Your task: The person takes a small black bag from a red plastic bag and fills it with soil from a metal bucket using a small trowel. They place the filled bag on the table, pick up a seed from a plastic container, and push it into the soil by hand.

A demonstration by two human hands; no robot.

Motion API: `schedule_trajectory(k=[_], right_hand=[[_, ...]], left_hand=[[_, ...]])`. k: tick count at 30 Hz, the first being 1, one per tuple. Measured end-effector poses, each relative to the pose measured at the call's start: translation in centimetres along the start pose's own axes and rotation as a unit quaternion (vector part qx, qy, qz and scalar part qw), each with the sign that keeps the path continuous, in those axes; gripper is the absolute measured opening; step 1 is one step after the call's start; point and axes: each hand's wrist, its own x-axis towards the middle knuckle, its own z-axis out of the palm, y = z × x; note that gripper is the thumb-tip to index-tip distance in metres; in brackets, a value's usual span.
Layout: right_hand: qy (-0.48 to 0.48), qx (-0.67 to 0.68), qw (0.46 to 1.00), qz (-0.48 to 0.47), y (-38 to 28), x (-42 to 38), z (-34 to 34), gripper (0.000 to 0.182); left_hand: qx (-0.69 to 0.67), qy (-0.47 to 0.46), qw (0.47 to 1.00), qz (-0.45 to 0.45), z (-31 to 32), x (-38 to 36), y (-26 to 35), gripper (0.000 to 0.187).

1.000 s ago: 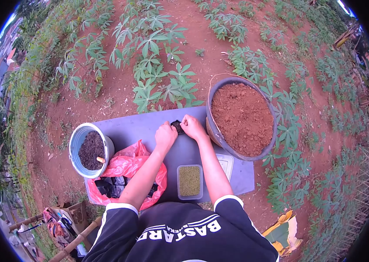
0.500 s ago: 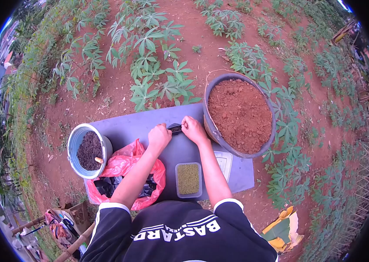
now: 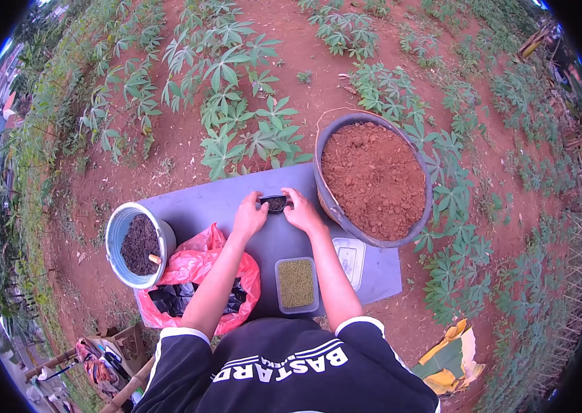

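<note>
Between my hands, near the far edge of the grey table, is a small black polybag (image 3: 276,204) with its mouth open and dark soil inside. My left hand (image 3: 251,216) grips its left side between thumb and fingers. On the opposite side, my right hand (image 3: 300,212) holds the rim the same way. A clear tub of small greenish grains (image 3: 297,283) sits closer to my body, below the hands. Left of it lies a pink plastic bag (image 3: 246,292) containing black plastic (image 3: 167,299).
A pail of dark soil (image 3: 141,242), with a light-coloured handle poking out, stands at the table's left. A big bucket of red soil (image 3: 373,179) is at the right, beside a clear lid (image 3: 349,261). Leafy plants (image 3: 225,144) grow beyond the grey table (image 3: 201,199).
My fingers have shifted from pinching the polybag's edges to holding its sides, and its mouth now shows rounder and wider. The view has moved slightly.
</note>
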Motion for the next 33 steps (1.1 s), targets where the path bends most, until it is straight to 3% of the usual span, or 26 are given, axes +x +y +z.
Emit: schedule_trajectory(k=[3, 5, 17, 27, 33], right_hand=[[-0.030, 0.001, 0.999, 0.009, -0.3, 0.2, 0.1, 0.058], [-0.035, 0.003, 0.999, 0.002, 0.2, 0.1, 0.4, 0.062], [-0.012, -0.030, 0.999, 0.006, 1.0, -1.0, 2.8, 0.069], [-0.031, 0.021, 0.997, 0.068, 0.3, -3.0, 1.3, 0.077], [-0.032, -0.042, 0.997, 0.051, -0.2, -6.4, 1.3, 0.070]], left_hand=[[-0.077, -0.064, 0.994, -0.035, 0.0, -0.1, -0.3, 0.051], [-0.119, -0.053, 0.991, 0.011, 0.6, -0.4, -1.4, 0.060], [-0.080, -0.080, 0.993, 0.035, 2.7, -0.5, -2.1, 0.077], [-0.058, -0.076, 0.995, 0.025, -0.7, 0.2, 0.0, 0.071], [0.034, -0.075, 0.996, 0.037, -2.8, -1.3, -1.2, 0.046]])
